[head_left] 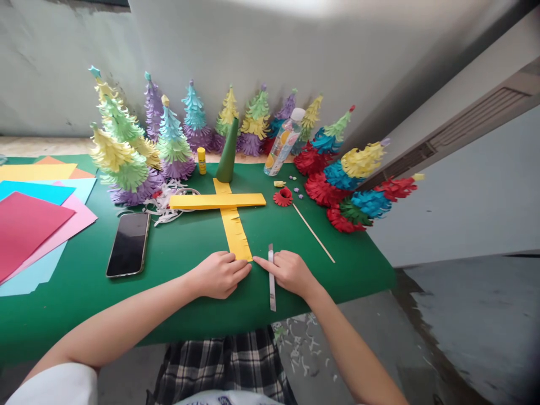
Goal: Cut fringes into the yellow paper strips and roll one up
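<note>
A yellow paper strip with short cuts along its right edge lies lengthwise on the green table. My left hand, fingers curled, presses on the strip's near end. Wrapped in my right hand is a slim white utility knife, its blade end pointing away from me. The right index finger reaches out to the strip's near right corner. Across the strip lies a folded yellow paper band. At the strip's far end stands a leaning dark green paper cone.
Fringed paper trees line the back and right. A phone and coloured sheets lie left, near paper shreds. A glue stick, bottle, red fringed roll and thin stick are also here.
</note>
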`<state>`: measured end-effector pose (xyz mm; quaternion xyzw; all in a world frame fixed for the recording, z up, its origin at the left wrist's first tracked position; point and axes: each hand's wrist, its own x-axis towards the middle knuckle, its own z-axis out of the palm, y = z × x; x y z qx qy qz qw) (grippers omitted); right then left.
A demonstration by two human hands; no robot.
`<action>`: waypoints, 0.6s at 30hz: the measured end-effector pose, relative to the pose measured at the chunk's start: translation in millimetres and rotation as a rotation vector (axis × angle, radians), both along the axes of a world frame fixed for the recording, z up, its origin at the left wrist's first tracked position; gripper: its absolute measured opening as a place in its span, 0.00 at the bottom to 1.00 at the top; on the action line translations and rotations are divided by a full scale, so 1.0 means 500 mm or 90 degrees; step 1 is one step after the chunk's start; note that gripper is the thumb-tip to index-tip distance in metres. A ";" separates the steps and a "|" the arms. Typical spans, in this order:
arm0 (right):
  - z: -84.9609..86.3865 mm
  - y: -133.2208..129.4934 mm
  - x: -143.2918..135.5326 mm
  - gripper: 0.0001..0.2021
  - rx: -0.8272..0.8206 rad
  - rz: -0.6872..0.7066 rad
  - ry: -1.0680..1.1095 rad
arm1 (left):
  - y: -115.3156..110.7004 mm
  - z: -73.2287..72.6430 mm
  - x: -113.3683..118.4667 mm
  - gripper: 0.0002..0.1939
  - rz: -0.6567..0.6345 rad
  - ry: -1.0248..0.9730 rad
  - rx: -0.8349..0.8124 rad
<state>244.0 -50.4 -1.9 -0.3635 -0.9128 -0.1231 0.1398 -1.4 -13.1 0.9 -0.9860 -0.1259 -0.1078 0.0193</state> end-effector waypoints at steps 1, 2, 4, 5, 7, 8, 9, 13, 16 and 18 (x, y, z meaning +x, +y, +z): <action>-0.001 0.000 0.000 0.20 0.002 0.002 0.004 | 0.000 0.000 0.000 0.19 0.000 0.000 0.001; -0.003 -0.001 0.000 0.20 0.006 0.006 0.009 | 0.000 0.000 0.001 0.19 -0.001 0.001 0.001; -0.007 -0.002 0.000 0.18 0.019 0.013 0.012 | 0.000 0.000 0.001 0.19 -0.001 0.005 0.000; -0.009 -0.002 0.000 0.17 0.028 0.018 0.009 | 0.000 -0.001 0.001 0.19 -0.001 0.008 0.000; -0.012 -0.003 0.003 0.16 0.046 0.028 -0.003 | -0.001 -0.001 0.001 0.19 0.001 0.013 -0.001; -0.014 -0.004 0.004 0.16 0.053 0.031 -0.007 | -0.001 -0.001 0.000 0.19 0.001 0.013 -0.002; -0.014 -0.004 0.006 0.16 0.057 0.032 -0.008 | -0.002 -0.002 0.000 0.19 0.001 0.012 -0.003; -0.014 -0.004 0.008 0.18 0.047 0.026 0.002 | -0.002 -0.002 0.000 0.19 -0.002 0.007 -0.006; -0.013 -0.001 0.003 0.19 0.044 0.032 0.003 | -0.002 -0.003 0.001 0.19 0.000 -0.006 0.000; -0.012 0.002 0.000 0.19 0.046 0.035 0.003 | -0.002 -0.004 0.002 0.18 -0.002 -0.020 0.003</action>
